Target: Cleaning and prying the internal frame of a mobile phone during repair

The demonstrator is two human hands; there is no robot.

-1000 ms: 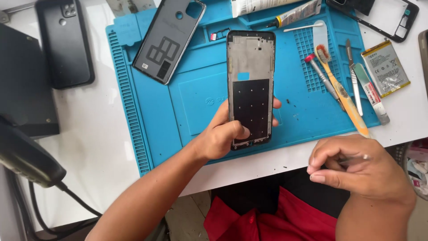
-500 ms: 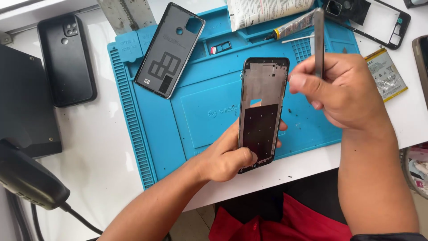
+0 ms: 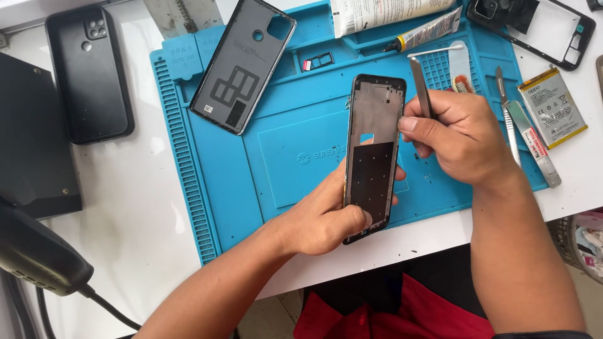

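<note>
Phone frame (image 3: 372, 157) upright, long axis near-vertical; left hand (image 3: 323, 220) gripping bottom

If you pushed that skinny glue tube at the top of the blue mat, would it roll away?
The glue tube probably wouldn't roll far: its body looks squeezed flat and crinkled, so it would more likely slide or wobble. It seems soft and light, likely bending when picked up. It lies on the blue mat, which looks rubbery and would grip it.
</note>
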